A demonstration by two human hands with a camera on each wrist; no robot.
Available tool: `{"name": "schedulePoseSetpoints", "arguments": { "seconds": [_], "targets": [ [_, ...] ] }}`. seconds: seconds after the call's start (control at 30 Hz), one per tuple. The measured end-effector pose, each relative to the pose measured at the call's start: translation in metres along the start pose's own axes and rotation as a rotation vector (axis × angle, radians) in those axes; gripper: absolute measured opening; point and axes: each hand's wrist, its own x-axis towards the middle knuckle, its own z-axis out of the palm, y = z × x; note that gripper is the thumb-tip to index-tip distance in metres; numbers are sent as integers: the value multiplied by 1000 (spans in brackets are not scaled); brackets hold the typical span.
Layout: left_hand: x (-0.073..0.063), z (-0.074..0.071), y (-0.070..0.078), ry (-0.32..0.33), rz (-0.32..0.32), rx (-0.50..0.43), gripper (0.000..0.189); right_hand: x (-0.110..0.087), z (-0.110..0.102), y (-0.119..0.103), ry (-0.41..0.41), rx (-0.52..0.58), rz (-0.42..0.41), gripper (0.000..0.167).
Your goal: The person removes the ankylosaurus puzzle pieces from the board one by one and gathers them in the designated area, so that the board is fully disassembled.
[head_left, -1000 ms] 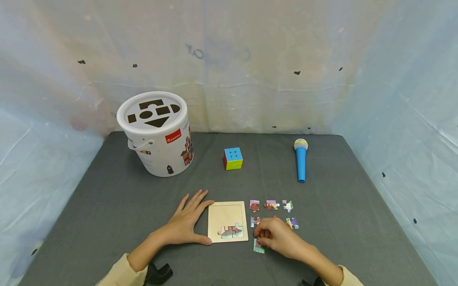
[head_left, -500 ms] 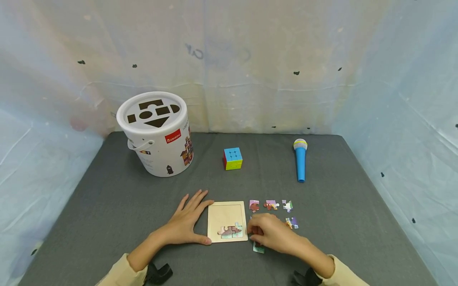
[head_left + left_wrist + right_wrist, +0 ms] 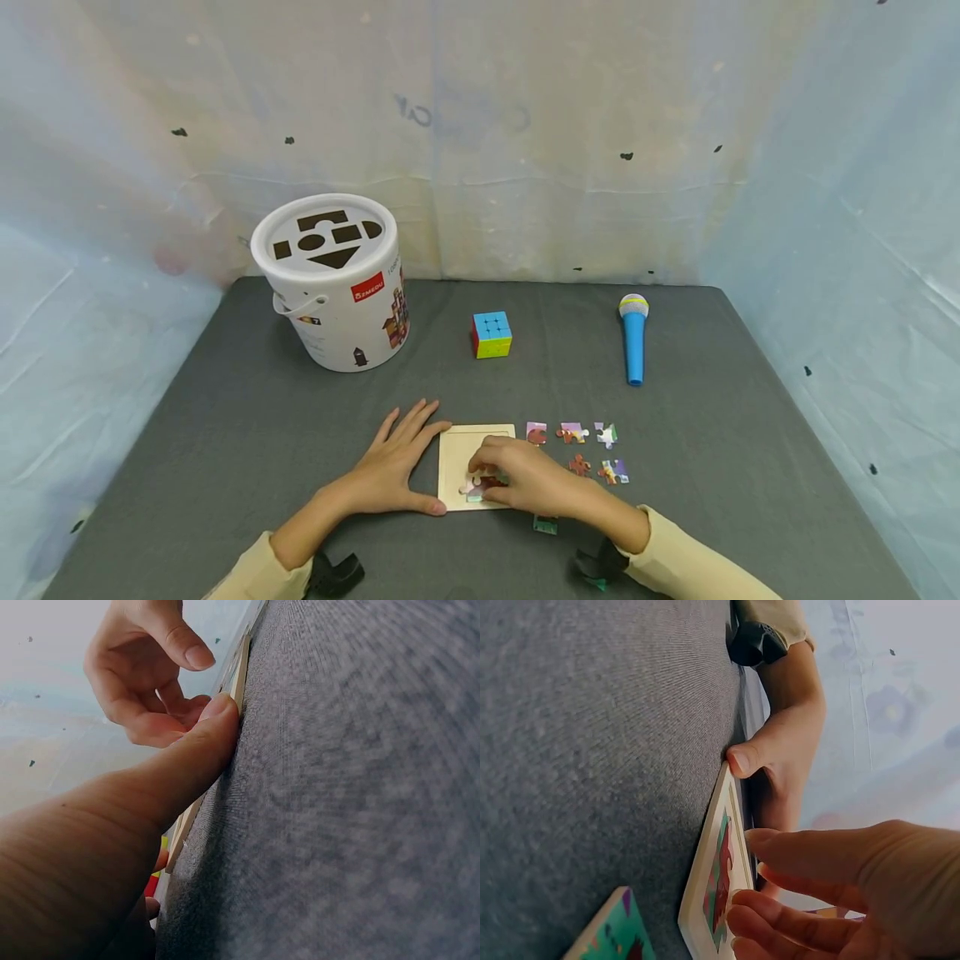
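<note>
A square wooden puzzle board (image 3: pixel 453 467) lies on the table with a few joined jigsaw pieces (image 3: pixel 474 492) in its lower part. My left hand (image 3: pixel 386 467) is spread flat beside it, index fingertip at the far left corner and thumb at the near left corner. Over the board is my right hand (image 3: pixel 528 477), fingers bent above the joined pieces. In the right wrist view its thumb and fingertips (image 3: pixel 744 898) stand apart, with no piece visible between them. A loose green jigsaw piece (image 3: pixel 545 526) lies below this hand, partly hidden by it.
Several loose jigsaw pieces (image 3: pixel 573 433) lie in rows right of the board. Farther back stand a puzzle cube (image 3: pixel 492 335) and, at left, a white lidded bucket (image 3: pixel 330 283). A blue toy microphone (image 3: pixel 633 340) lies at the back right of the grey table (image 3: pixel 420 550).
My right hand has moved left from the loose pieces to above the board. A reddish piece it had covered now shows. My left hand stays at the board's left side.
</note>
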Motion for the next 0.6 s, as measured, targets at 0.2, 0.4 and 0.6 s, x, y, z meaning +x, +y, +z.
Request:
{"name": "schedulePoseSetpoints", "arguments": {
  "seconds": [0.2, 0.4, 0.6],
  "targets": [
    [0, 1, 0, 0, -4, -3, 112, 4, 2, -1, -16, -7, 11, 24],
    [0, -1, 0, 7, 3, 7, 110, 8, 7, -4, -30, 5, 6, 28],
    [0, -1, 2, 12, 8, 9, 108, 10, 11, -5, -9, -48, 16, 28]
  ]
}}
